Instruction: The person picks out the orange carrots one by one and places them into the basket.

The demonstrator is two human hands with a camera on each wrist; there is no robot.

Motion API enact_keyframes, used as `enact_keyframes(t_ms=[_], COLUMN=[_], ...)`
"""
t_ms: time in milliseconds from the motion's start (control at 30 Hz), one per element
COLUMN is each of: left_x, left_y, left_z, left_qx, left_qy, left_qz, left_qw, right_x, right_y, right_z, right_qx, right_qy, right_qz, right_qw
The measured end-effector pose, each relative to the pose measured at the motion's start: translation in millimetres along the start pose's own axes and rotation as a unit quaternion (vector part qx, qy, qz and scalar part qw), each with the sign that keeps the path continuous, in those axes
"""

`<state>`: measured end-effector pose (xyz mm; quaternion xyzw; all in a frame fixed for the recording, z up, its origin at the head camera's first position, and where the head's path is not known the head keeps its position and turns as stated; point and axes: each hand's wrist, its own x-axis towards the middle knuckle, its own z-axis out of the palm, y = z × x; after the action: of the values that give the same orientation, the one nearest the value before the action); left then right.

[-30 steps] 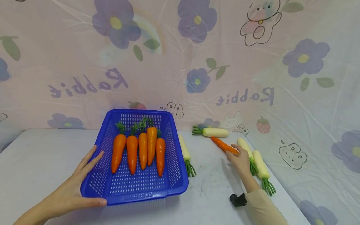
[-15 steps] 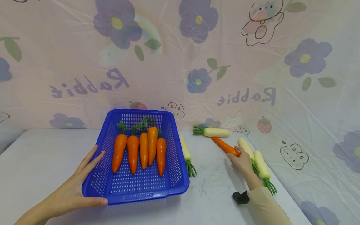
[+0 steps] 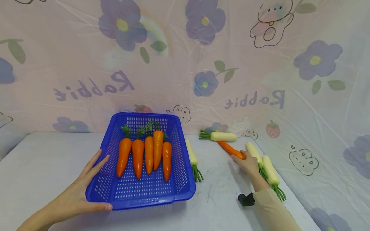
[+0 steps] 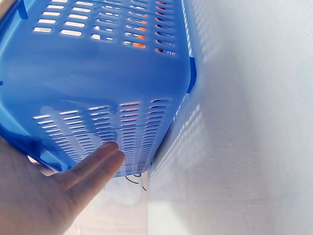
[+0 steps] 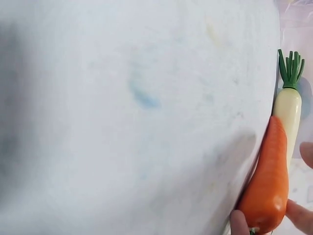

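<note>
A blue perforated plastic basket (image 3: 138, 201) stands on the table with several carrots (image 3: 123, 155) lying side by side in it, leafy tops toward the back. My left hand (image 3: 70, 196) rests at its near left corner, thumb along the front rim and fingers straight against the side. In the left wrist view, two fingertips (image 4: 111, 152) touch the slotted wall. Off to the right, my right hand (image 3: 248, 163) pinches the thick end of a loose carrot (image 3: 229, 149). The right wrist view shows this carrot (image 5: 268, 181) between thumb and finger, its tip beside a white radish (image 5: 289, 105).
One white radish (image 3: 224, 136) lies behind the loose carrot. Two more radishes (image 3: 268, 168) lie by the table's right edge, close to my right forearm. Another radish (image 3: 192, 154) lies against the basket's right side. A printed curtain (image 3: 173, 64) hangs behind the table.
My right hand shifts slightly at the thick end of the loose carrot, which lies in nearly the same place. The left hand and basket keep their positions; the head view drifts a little.
</note>
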<state>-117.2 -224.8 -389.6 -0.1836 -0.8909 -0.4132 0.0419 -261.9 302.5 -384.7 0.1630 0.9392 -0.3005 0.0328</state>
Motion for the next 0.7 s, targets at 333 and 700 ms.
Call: enact_keyframes(t_ms=[333, 700], left_x=[-0.5, -0.4], left_y=[-1.0, -3.7], left_z=[0.4, 2.4], left_qx=[0.001, 0.011], left_qy=[-0.002, 0.003], left_qz=[-0.003, 0.002], left_qw=[1.0, 0.9999], right_x=[0.8, 3.5], right_y=[3.1, 7.7], right_z=[1.1, -0.6], right_qx=[0.005, 0.029], right_qy=[0.005, -0.024], right_qz=[-0.003, -0.062], right_qw=[1.0, 0.9974])
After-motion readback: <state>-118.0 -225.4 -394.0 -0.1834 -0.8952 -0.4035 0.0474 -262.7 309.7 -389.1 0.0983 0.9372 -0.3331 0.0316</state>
